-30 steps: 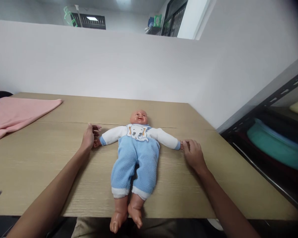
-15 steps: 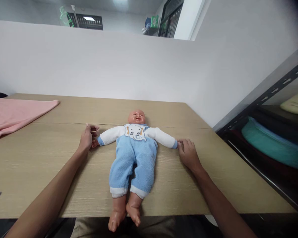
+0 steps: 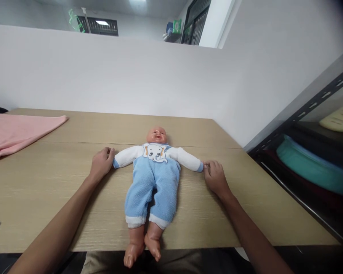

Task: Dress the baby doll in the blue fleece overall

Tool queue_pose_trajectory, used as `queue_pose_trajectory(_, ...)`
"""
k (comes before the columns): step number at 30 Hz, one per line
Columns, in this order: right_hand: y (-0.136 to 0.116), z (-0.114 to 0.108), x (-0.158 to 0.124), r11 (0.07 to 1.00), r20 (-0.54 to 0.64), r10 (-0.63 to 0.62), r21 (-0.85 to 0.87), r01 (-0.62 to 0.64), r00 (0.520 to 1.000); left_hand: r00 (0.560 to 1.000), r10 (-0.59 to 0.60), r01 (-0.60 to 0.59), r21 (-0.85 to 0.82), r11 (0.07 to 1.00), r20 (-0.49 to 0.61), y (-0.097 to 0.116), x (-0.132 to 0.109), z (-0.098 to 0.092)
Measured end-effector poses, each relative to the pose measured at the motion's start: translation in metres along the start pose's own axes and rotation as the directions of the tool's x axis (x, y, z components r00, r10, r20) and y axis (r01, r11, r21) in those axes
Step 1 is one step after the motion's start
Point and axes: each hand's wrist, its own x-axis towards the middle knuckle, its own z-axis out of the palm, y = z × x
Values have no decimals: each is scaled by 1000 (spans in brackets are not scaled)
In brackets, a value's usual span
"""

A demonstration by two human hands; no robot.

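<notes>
Head view, hands 1st. What's the L hand [image 3: 103, 161] got?

Closed, fingers curled round the end of one white fleecy sleeve [image 3: 128, 155], worn by a bald, shiny plastic baby doll [image 3: 154, 177]. Doll's hand there is hidden, so can't see the exact hold.

And the R hand [image 3: 215, 175]?

Thumb + fingers pinching the end of the doll's other arm [image 3: 188, 159], right at the blue cuff [image 3: 200, 166]. Both arms spread wide.

Doll's pos.?

On its back, face up, b/w the two hands on a pale wood-grain table [image 3: 197, 217]. Head's at the far end; bare feet [image 3: 133, 253] reach past the near edge. Blue fleece trousers [image 3: 165, 190], white elephant motif [image 3: 155, 152] on chest.

Further out?

L side: flat pink cloth [image 3: 20, 131], well apart from doll. R side: black slotted metal rack [image 3: 305, 110] w/ a rounded teal item [image 3: 311, 165]. Behind table: plain white wall [image 3: 117, 76].
</notes>
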Motion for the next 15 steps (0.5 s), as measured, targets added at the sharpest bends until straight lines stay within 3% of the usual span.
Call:
queue_pose_trajectory(3, -6, -3, 1, 1000, 33, 28, 4, -29, 999, 999, 22, -24, 60, 998, 38, 5, -3, -1)
queue_pose_trajectory(6, -16, -7, 1, 997, 90, 69, 18, -71, 994, 988, 14, -32, 113, 993, 151, 12, -4, -4)
queue_pose_trajectory(11, -38, -16, -3, 987, 227, 125, 71, -144, 966, 933, 15, -77, 161, 984, 359, 28, -9, -12)
queue_pose_trajectory(15, -59, -13, -8, 961, 263, 216, 115, -253, 940, 895, -37, -41, 166, 985, 445, 47, -19, -13)
